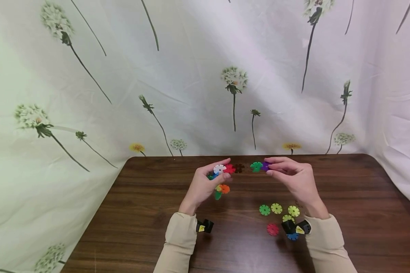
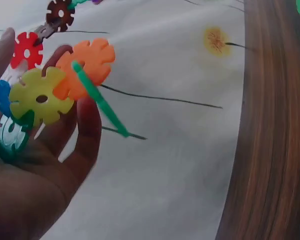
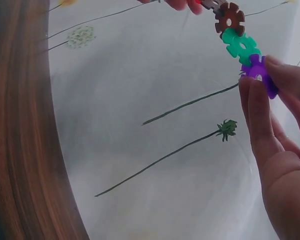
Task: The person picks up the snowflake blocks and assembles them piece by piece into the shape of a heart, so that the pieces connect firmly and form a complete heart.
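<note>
A chain of coloured interlocking plastic discs is held up between both hands above the table. My left hand [image 1: 201,185] grips its left part around a white disc [image 1: 219,169] and a red disc [image 1: 230,168]. From there hang blue, yellow [image 2: 42,96] and orange [image 2: 85,69] discs, with a green disc [image 2: 100,100] seen nearly edge-on. My right hand [image 1: 300,181] pinches a purple disc [image 3: 259,76] at the other end between thumb and fingers. Beside it, a green disc [image 3: 241,45] meets a brown disc [image 3: 230,21]. Part of the left section is hidden by fingers.
Loose discs lie on the dark wooden table [image 1: 140,227] below the right hand: a green disc [image 1: 264,210], several yellow-green discs [image 1: 276,208], a red disc [image 1: 272,229] and a blue disc [image 1: 292,236]. A dandelion-print cloth [image 1: 198,94] hangs behind the table's far edge.
</note>
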`<state>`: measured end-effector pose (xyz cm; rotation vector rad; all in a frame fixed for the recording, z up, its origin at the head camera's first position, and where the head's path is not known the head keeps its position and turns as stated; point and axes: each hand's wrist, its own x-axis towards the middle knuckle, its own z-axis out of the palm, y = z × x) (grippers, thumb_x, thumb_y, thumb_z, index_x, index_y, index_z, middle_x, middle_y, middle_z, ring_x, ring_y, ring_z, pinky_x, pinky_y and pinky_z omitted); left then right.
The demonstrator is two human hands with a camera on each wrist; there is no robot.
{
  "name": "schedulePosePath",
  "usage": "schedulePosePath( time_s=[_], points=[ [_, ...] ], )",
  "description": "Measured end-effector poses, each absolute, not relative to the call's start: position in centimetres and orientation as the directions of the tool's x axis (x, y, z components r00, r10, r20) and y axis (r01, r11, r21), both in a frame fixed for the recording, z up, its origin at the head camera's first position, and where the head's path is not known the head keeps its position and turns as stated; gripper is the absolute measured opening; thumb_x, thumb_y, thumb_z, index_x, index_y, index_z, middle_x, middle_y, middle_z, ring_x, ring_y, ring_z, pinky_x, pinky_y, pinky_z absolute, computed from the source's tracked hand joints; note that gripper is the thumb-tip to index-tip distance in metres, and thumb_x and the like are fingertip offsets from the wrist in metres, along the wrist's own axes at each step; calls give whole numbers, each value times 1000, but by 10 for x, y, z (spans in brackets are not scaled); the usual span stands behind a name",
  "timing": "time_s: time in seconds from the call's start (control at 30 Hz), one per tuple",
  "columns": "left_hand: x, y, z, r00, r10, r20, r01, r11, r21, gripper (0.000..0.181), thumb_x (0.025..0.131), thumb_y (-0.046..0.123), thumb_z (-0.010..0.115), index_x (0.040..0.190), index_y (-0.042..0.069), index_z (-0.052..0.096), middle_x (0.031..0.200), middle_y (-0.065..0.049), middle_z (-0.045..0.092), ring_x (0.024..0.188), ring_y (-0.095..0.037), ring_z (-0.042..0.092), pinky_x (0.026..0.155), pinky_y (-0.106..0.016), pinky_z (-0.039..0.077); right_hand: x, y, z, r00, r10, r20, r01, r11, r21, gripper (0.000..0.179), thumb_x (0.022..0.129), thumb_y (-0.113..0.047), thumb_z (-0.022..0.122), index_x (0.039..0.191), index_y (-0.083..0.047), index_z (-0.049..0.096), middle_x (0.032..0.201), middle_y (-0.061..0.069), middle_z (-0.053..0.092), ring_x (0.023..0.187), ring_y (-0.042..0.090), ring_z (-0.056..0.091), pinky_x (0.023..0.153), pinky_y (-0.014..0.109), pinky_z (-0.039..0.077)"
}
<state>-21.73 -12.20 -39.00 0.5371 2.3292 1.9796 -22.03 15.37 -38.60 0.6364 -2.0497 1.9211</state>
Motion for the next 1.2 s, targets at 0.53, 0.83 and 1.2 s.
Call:
schedulePosePath(
  time_s=[0.53,0.83,1.2],
  points=[
    [-215,-127,-391,-901,363,238,324,199,925,40,88,25,70,127,15,64,104,-11,74,92,-16,70,80,-26,57,-221,151,-386,-901,-155,406,-399,-70,-914,27,80,1,75,103,13,68,109,-2,73,95,11,70,75,21,57],
    [-215,-126,-391,-893,371,255,328,148,933,36,88,19,70,123,11,67,100,-17,74,95,-14,70,83,-26,56,-220,150,-387,-898,-138,417,-414,-52,-909,27,78,1,76,101,15,69,108,-2,74,99,11,70,78,23,57],
    [-213,-130,-390,-884,424,200,275,126,953,33,89,18,70,120,10,69,95,-15,75,96,-20,72,74,-24,53,-214,157,-378,-863,-248,440,-482,148,-863,17,80,-3,76,97,2,76,109,-7,73,97,6,69,76,19,56]
  ],
)
